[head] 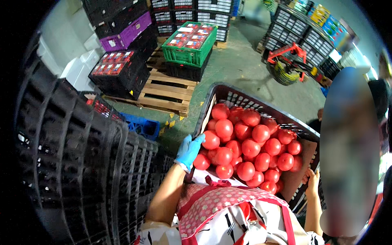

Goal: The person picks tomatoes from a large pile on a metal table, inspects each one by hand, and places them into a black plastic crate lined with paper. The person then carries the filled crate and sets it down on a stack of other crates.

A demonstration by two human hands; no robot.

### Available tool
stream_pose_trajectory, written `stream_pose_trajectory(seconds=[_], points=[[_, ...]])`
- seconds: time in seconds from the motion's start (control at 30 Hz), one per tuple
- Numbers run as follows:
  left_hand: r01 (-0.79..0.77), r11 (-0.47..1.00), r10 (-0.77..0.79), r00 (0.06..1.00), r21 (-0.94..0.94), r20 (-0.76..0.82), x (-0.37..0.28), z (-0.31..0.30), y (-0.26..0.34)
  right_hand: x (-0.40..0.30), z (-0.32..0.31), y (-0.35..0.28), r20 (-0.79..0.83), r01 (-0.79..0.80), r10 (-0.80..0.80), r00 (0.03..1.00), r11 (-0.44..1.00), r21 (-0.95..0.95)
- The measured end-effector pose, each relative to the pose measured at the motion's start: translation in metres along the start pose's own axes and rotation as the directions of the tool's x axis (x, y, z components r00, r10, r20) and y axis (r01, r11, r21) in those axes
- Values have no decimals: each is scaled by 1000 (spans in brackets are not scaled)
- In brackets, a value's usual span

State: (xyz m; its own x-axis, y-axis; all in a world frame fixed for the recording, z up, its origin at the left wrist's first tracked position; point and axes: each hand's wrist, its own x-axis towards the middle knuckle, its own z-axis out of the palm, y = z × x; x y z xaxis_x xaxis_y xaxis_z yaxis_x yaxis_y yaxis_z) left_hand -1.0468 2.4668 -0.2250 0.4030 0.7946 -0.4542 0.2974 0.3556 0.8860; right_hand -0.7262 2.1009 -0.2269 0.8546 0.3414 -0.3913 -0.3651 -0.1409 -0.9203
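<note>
A dark plastic crate (pixel 269 112) of red tomatoes (pixel 251 147) is right in front of my body, against my pink flowered apron. My left hand (pixel 189 151), in a blue glove, is hooked over the crate's left rim, fingers beside the nearest tomatoes. On the opposite side, my bare right hand (pixel 311 180) grips the crate's right wall; some of its fingers are hidden. Brown cardboard (pixel 301 167) lines that right end inside. White lining (pixel 205 175) shows along the near side, under the tomatoes.
Tall black mesh crates (pixel 92 165) stand close on my left. Ahead, a wooden pallet (pixel 167 95) bears a green crate (pixel 188 56) of packed red produce and black crates (pixel 122 76). A blue crate (pixel 142 125) sits on the floor. A red-framed pallet jack (pixel 288 65) and a blurred person (pixel 349 153) are at right.
</note>
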Motion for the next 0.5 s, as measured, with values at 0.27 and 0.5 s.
stream_pose_trajectory(seconds=[0.27, 0.5], points=[[-76, 992, 84, 993, 102, -78, -27, -22, -12, 13, 1, -25, 152, 41, -42, 988, 999, 3], [-31, 998, 48, 933, 54, -356, -100, -22, -28, 40, 45, -66, 404, 68, 1, 915, 985, -158]])
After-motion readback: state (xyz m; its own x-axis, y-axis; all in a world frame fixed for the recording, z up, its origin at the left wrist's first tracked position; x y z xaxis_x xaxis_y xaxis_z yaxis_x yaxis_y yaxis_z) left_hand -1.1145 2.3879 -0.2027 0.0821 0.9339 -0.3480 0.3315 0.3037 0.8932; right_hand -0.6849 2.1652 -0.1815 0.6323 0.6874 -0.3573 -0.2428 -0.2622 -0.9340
